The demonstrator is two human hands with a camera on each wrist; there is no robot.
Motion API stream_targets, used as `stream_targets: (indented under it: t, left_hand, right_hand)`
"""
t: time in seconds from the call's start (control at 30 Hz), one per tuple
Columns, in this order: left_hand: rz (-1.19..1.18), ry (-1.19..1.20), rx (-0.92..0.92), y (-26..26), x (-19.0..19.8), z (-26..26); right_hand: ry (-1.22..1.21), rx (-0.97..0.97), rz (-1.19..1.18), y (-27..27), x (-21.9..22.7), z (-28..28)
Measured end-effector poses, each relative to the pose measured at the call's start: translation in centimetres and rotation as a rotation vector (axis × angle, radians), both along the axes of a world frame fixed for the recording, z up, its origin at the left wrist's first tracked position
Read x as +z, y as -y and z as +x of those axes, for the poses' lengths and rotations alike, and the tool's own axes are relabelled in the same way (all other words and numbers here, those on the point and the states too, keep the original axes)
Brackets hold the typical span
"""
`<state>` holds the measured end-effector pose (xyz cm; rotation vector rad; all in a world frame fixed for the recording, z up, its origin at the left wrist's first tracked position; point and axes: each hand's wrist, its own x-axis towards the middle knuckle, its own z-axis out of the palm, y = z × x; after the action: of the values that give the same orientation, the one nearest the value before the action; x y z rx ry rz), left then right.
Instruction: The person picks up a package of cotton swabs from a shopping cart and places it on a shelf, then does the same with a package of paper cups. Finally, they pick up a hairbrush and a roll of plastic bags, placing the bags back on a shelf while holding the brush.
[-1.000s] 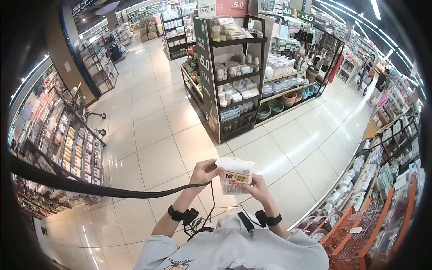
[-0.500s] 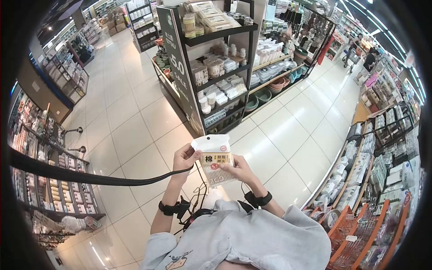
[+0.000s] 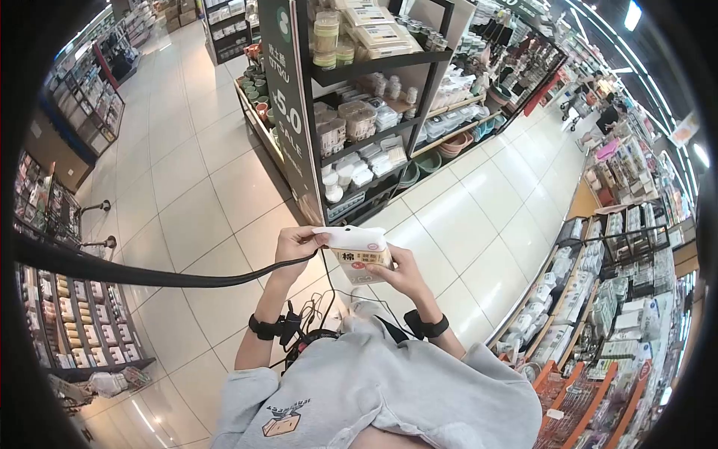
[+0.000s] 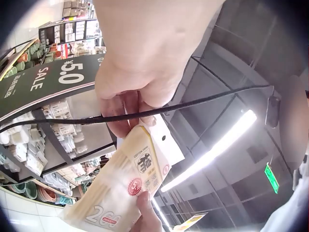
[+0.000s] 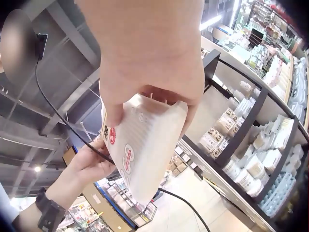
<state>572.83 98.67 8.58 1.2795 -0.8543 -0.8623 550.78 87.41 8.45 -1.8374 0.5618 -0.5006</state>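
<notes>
A flat pack of cotton swabs (image 3: 357,254), white on top with a tan printed label, is held in front of the chest by both hands. My left hand (image 3: 297,243) pinches its upper left corner (image 4: 145,140). From the right side, my right hand (image 3: 400,271) grips the pack (image 5: 145,145), thumb on the front and fingers behind. In the left wrist view the label shows a red round sticker and large numerals. The pack is tilted with its top towards the shelf ahead.
A dark shelf unit (image 3: 359,97) with a green "5.0 SALE" end panel stands just ahead, stocked with jars and small packs. Display racks (image 3: 67,299) line the left, shelves and orange baskets (image 3: 591,389) the right. Pale tiled floor (image 3: 187,187) runs between. A black cable (image 3: 149,277) crosses from the left.
The pack has tipped from upright and facing me to lying flatter, top edge towards the shelf. The view has moved closer to the shelf unit. Both hands keep their hold.
</notes>
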Motion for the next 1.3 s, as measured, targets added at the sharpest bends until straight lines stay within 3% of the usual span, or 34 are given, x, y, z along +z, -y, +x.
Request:
stream_targets:
  t: [0.1, 0.33, 0.4, 0.57, 0.8, 0.93, 1.0, 1.07, 1.3]
  left_hand:
    - [0.043, 0.059, 0.078, 0.1, -0.7, 1.2]
    - [0.069, -0.118, 0.231, 1.5, -2.2, 1.5]
    - [0.187, 0.042, 0.198, 1.6, -2.3, 2.2]
    - [0.204, -0.009, 0.333, 4.5, -1.4, 0.5]
    - [0.340, -0.080, 0.368, 12.7, -1.0, -3.6]
    - [0.456, -0.160, 0.202, 16.3, 0.0, -6.4]
    - [0.535, -0.154, 0.137, 17.6, -0.9, -7.3]
    - [0.574, -0.201, -0.087, 18.4, -2.0, -8.1]
    - [0.598, -0.202, -0.052, 19.9, -2.9, -10.3]
  right_hand:
    - [-0.003, 0.059, -0.019, 1.8, -1.0, 1.8]
    - [-0.097, 0.116, 0.036, 5.2, -3.3, 3.4]
    - [-0.173, 0.189, 0.122, 6.6, -4.3, 3.7]
    - [-0.211, 0.341, 0.180, 11.5, -4.4, 4.5]
    - [0.061, 0.425, 0.396, 18.6, -5.4, 2.7]
    - [0.087, 0.329, 0.738, 22.2, -7.5, 2.1]
    - [0.085, 0.238, 0.663, 23.9, -8.8, 2.2]
    - [0.088, 0.221, 0.693, 25.0, -9.7, 2.2]
    - [0.050, 0.249, 0.622, 26.9, -9.5, 1.8]
